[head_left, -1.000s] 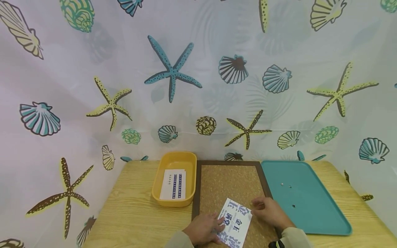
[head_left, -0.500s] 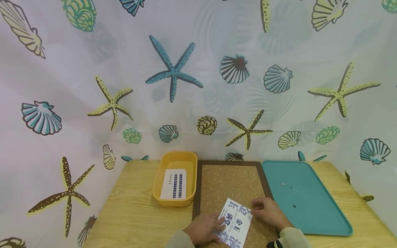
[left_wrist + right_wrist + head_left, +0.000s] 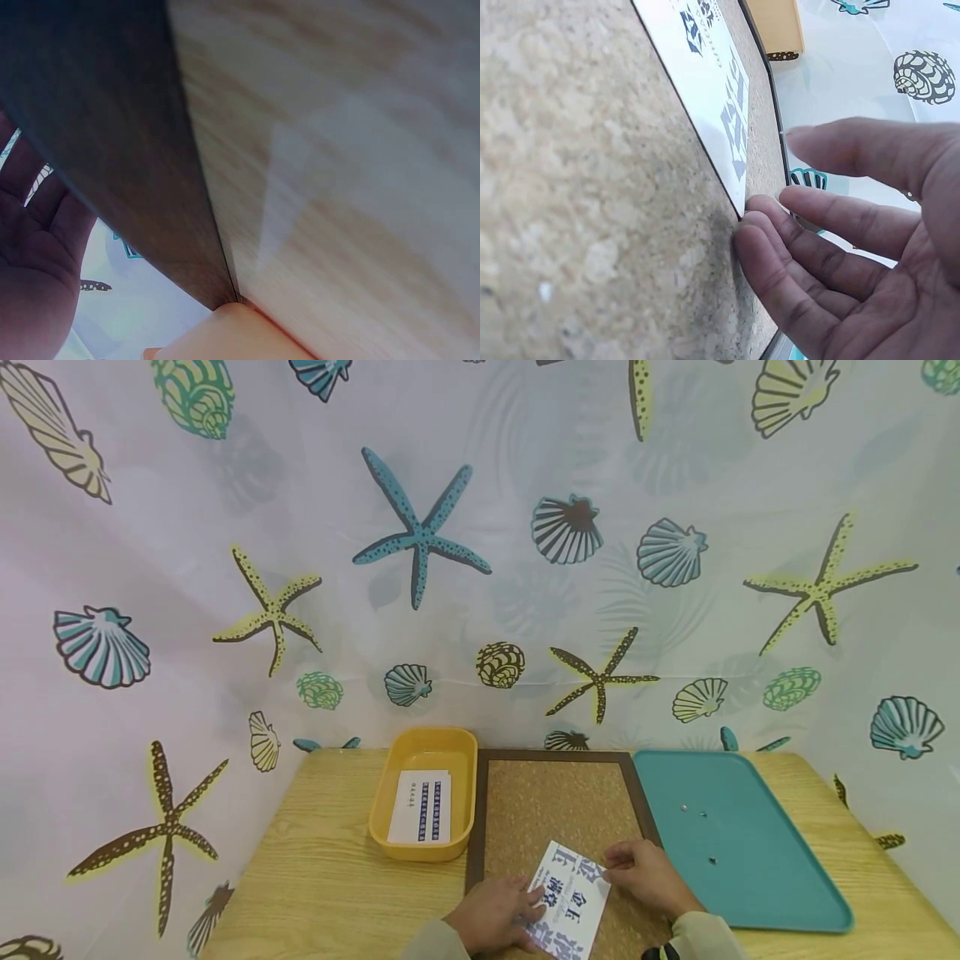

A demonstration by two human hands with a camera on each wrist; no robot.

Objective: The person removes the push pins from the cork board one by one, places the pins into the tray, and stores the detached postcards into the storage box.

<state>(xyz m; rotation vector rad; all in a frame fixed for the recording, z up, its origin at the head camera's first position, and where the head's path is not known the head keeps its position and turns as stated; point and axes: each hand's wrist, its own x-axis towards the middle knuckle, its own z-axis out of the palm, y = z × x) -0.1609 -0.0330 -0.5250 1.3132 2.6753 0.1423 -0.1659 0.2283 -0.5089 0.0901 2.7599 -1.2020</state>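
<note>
A white card [image 3: 573, 893] printed with large blue characters lies tilted on the cork board [image 3: 558, 802]. My left hand [image 3: 491, 912] rests its fingers on the card's left edge. In the left wrist view, that hand [image 3: 37, 255] is partly hidden by the dark frame's side. My right hand [image 3: 647, 875] is at the card's upper right corner. In the right wrist view, its lower fingertips [image 3: 750, 240] are right at the corner of the card [image 3: 705, 97], with the thumb raised apart. A tiny pale speck shows at the thumb tip; I cannot tell whether a pin is held.
To the left, a yellow bin [image 3: 381, 814] holds white printed cards [image 3: 418, 807]. A teal tray [image 3: 757, 877] on the right carries a few small pin-like pieces [image 3: 712, 861]. Everything stands on a wooden table [image 3: 315, 860], with a shell-patterned curtain [image 3: 480, 610] behind.
The right hand shifts very slightly at the card's corner. The left hand and the card stay in place.
</note>
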